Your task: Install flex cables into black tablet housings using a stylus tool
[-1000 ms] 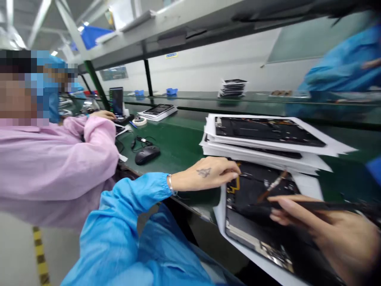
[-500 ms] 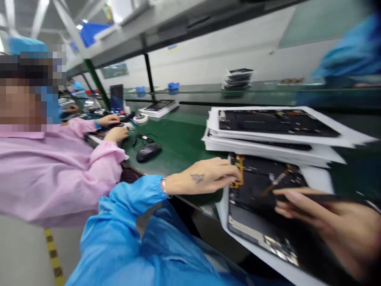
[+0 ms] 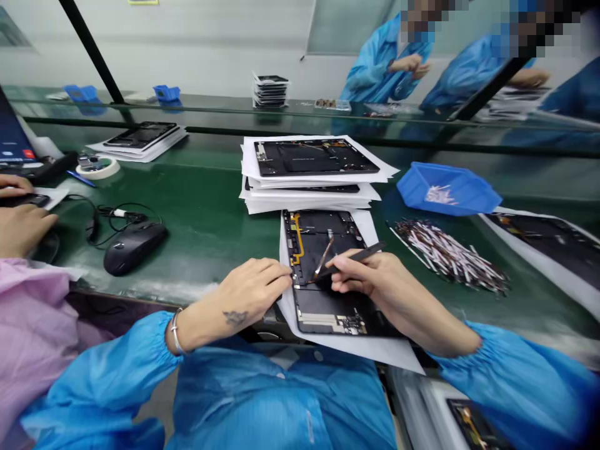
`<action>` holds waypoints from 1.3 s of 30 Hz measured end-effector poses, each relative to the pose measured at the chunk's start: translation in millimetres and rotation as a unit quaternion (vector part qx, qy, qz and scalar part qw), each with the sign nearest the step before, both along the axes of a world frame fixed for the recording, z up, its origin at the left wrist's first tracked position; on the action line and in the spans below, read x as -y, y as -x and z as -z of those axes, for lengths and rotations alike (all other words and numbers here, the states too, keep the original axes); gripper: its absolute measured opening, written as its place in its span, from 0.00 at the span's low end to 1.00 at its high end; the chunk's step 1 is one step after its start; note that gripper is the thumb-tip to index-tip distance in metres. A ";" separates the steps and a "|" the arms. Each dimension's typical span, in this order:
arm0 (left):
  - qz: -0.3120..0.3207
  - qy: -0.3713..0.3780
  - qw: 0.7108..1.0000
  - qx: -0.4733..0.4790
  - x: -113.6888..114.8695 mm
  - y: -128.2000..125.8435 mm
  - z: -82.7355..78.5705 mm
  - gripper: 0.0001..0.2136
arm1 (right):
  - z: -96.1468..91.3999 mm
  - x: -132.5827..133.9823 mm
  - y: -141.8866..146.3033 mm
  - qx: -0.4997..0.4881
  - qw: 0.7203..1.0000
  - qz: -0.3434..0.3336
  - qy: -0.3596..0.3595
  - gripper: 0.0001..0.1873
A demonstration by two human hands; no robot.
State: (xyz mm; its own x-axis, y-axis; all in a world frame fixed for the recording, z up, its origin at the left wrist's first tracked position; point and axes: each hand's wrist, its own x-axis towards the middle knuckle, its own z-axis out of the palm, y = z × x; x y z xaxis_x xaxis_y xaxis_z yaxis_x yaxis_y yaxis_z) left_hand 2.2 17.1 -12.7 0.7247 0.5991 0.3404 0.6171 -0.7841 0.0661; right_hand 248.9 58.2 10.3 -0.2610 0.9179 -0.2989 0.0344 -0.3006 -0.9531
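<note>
A black tablet back housing (image 3: 323,304) lies on white paper (image 3: 370,354) at the bench edge. Along its upper left runs an orange flex cable (image 3: 298,240); a narrow brown flex strip (image 3: 324,255) stands out near its middle. My right hand (image 3: 382,281) is closed around dark tweezers (image 3: 368,252), whose tips point down-left at the housing beside that strip. Whether they grip the strip I cannot tell. Closed fingers of my left hand (image 3: 244,294) hold the housing's left edge; their tips are partly hidden.
Behind the housing rises a stack of tablet housings between paper sheets (image 3: 312,203). On the right are a blue bin (image 3: 450,187), a heap of thin strips (image 3: 445,256) and another housing (image 3: 553,240). A mouse (image 3: 135,247) and a co-worker's hands (image 3: 23,225) are left.
The view has swung right, bringing the blue bin and strip heap into sight. My left hand has gone from the orange cable to the housing's left edge. The tweezers remain in my right hand.
</note>
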 end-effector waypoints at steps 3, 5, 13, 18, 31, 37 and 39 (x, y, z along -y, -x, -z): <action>0.000 0.016 1.000 -0.001 -0.7 1.7 1.3 0.12 | -0.3 -3.3 1.6 0.008 1.000 -0.001 0.003 0.19; -0.008 0.027 1.000 0.000 -0.6 2.9 1.3 0.12 | -1.0 -5.4 3.5 0.012 1.000 0.000 0.001 0.20; -0.006 0.030 0.999 -0.021 0.2 1.9 -0.5 0.15 | -0.8 -5.8 12.0 0.022 0.999 0.003 0.032 0.23; -0.004 0.031 0.999 -0.021 0.7 1.4 2.0 0.16 | 1.3 -6.3 9.6 0.007 0.998 0.005 0.065 0.24; -0.014 0.038 0.999 -0.034 -0.2 -1.7 -2.6 0.14 | 2.9 -11.2 6.7 0.007 0.996 0.001 0.093 0.23; -0.010 0.031 0.999 -0.031 -1.7 -2.0 -0.6 0.14 | 2.0 -11.3 8.0 0.007 0.996 -0.004 0.094 0.21; -0.010 0.030 0.999 -0.031 -2.0 -2.1 -0.4 0.14 | 1.0 -10.8 9.2 0.009 0.995 -0.003 0.095 0.20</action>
State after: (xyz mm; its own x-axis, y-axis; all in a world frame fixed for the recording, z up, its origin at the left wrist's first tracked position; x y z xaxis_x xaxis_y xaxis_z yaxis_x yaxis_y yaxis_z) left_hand 4.3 19.0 -12.3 0.7304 0.6322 0.2585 0.6374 -0.7669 0.0744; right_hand 239.7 69.0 9.3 -0.2590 0.8430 -0.4714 0.0534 -0.4748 -0.8785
